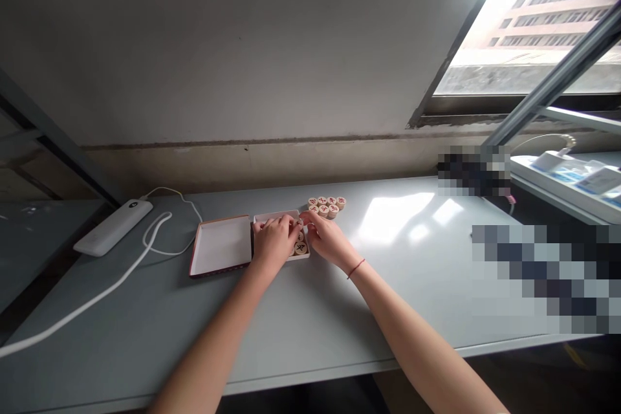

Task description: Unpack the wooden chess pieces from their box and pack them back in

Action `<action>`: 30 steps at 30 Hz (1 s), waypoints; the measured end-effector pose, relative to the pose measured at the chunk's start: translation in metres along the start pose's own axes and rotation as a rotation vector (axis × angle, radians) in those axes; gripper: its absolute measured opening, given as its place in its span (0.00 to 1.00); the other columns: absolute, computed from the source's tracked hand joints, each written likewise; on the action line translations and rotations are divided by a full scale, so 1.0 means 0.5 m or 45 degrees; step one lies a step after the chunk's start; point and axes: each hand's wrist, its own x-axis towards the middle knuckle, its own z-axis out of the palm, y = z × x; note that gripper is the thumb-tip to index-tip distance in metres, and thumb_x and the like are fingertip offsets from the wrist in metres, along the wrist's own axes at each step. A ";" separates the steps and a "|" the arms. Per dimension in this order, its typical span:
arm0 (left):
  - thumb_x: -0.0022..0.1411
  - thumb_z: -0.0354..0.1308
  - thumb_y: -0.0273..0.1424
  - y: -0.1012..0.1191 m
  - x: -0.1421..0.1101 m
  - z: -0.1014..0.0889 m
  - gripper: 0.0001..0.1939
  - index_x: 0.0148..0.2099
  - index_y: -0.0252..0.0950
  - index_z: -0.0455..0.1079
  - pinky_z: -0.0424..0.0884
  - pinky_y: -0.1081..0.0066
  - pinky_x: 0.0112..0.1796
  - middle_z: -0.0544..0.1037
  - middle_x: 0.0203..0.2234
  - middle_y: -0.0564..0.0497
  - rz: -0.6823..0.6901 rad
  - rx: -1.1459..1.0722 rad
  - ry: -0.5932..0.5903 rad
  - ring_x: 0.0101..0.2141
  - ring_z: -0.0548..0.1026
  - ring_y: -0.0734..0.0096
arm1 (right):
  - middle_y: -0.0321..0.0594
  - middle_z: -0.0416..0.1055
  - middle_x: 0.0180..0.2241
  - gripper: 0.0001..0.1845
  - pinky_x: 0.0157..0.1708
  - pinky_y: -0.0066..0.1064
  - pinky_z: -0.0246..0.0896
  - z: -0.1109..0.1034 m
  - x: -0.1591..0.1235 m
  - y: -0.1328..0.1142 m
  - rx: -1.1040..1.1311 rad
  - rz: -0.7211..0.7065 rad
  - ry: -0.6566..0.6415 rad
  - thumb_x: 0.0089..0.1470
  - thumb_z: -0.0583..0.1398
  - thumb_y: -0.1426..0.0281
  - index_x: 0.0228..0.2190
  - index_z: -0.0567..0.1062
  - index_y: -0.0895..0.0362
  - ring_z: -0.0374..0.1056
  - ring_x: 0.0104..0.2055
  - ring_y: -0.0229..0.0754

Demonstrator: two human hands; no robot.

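"Fingertips of our left hand (275, 240) and right hand (330, 242) meet at a piece (299, 223) over the box (299, 258); which pinches it, we cannot tell."

"And around it, head view?"

"Red pieces (323, 211) beyond, dark pieces (301, 248) inside. Releasing calls for parted fingers, we judge."

Both forearms reach in from the near edge of the tabletop (310, 323), palms down, the left hand (275, 239) and the right hand (324, 238) nearly meeting, fingers bent inward; a thin red cord circles the right wrist (356, 266).
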 end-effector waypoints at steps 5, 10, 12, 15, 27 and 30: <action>0.63 0.53 0.35 -0.002 0.000 -0.024 0.06 0.36 0.40 0.69 0.64 0.65 0.42 0.79 0.32 0.52 -0.059 -0.356 0.146 0.38 0.76 0.64 | 0.43 0.72 0.41 0.15 0.34 0.32 0.63 -0.013 -0.001 -0.015 0.103 -0.123 0.169 0.51 0.57 0.70 0.43 0.70 0.54 0.66 0.34 0.40; 0.62 0.52 0.42 -0.001 -0.013 -0.036 0.13 0.38 0.39 0.68 0.69 0.72 0.36 0.78 0.33 0.51 -0.103 -0.975 0.054 0.37 0.76 0.67 | 0.40 0.72 0.34 0.11 0.34 0.31 0.64 -0.018 -0.006 -0.044 0.150 -0.202 0.278 0.53 0.58 0.69 0.40 0.73 0.54 0.67 0.33 0.40; 0.61 0.53 0.43 -0.007 -0.019 -0.033 0.13 0.37 0.38 0.68 0.70 0.71 0.36 0.78 0.33 0.50 -0.142 -1.068 0.087 0.36 0.76 0.67 | 0.41 0.73 0.36 0.11 0.36 0.32 0.65 -0.024 -0.006 -0.044 0.139 -0.223 0.282 0.55 0.57 0.68 0.41 0.73 0.53 0.68 0.34 0.40; 0.58 0.56 0.42 -0.027 -0.024 -0.031 0.13 0.35 0.37 0.66 0.71 0.69 0.38 0.77 0.32 0.49 -0.198 -1.089 0.215 0.34 0.76 0.67 | 0.45 0.71 0.43 0.13 0.37 0.34 0.66 -0.050 -0.003 -0.022 0.078 -0.172 0.325 0.54 0.57 0.67 0.42 0.74 0.53 0.69 0.36 0.41; 0.57 0.57 0.34 -0.052 -0.023 -0.028 0.15 0.47 0.37 0.70 0.74 0.68 0.40 0.76 0.40 0.47 -0.205 -1.096 0.224 0.36 0.76 0.68 | 0.39 0.72 0.31 0.03 0.32 0.31 0.58 -0.113 -0.006 0.108 -0.335 0.470 0.209 0.49 0.57 0.69 0.26 0.71 0.55 0.66 0.29 0.40; 0.60 0.56 0.34 -0.043 -0.029 -0.030 0.14 0.48 0.38 0.70 0.74 0.67 0.39 0.75 0.39 0.48 -0.055 -0.920 0.231 0.34 0.76 0.69 | 0.43 0.72 0.36 0.06 0.33 0.31 0.60 -0.105 -0.002 0.079 -0.281 0.331 0.347 0.52 0.55 0.69 0.30 0.72 0.56 0.66 0.30 0.39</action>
